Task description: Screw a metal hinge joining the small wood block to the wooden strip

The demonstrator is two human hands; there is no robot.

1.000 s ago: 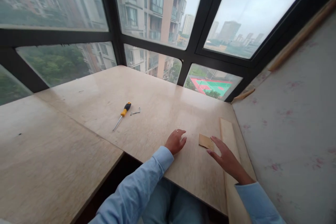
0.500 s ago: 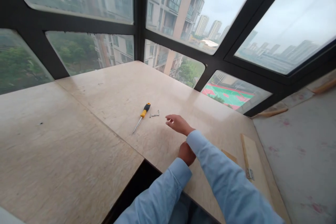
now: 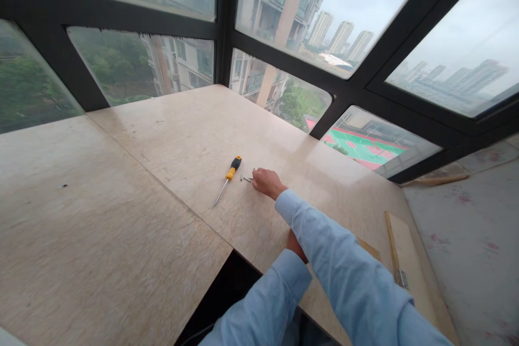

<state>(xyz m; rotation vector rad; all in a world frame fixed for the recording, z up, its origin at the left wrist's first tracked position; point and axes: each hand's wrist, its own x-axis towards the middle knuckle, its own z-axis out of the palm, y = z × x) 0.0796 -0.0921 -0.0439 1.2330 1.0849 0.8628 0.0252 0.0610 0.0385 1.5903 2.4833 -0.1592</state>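
Note:
My right hand (image 3: 267,183) is closed, its fingertips pinched down at a small group of screws (image 3: 246,179) on the stone-patterned countertop (image 3: 194,140); it grips one, partly hidden by the fingers. Just left of the screws lies a screwdriver (image 3: 230,173) with a black and yellow handle, its metal shaft pointing toward me. Beneath my right sleeve, my left hand (image 3: 297,248) shows only its back and wrist near the counter's edge. Its fingers, and anything in them, are out of sight.
At the right, a pale wooden board (image 3: 411,248) with a metal hinge (image 3: 401,278) lies by the wall. Another wooden piece (image 3: 368,247) is partly behind my right sleeve. A dark opening (image 3: 223,294) cuts into the counter before me. Dark-framed windows (image 3: 225,21) border the back.
My right hand has moved onto the screws and its fingers have closed there. My left hand has slipped further under the right sleeve. The view has shifted slightly.

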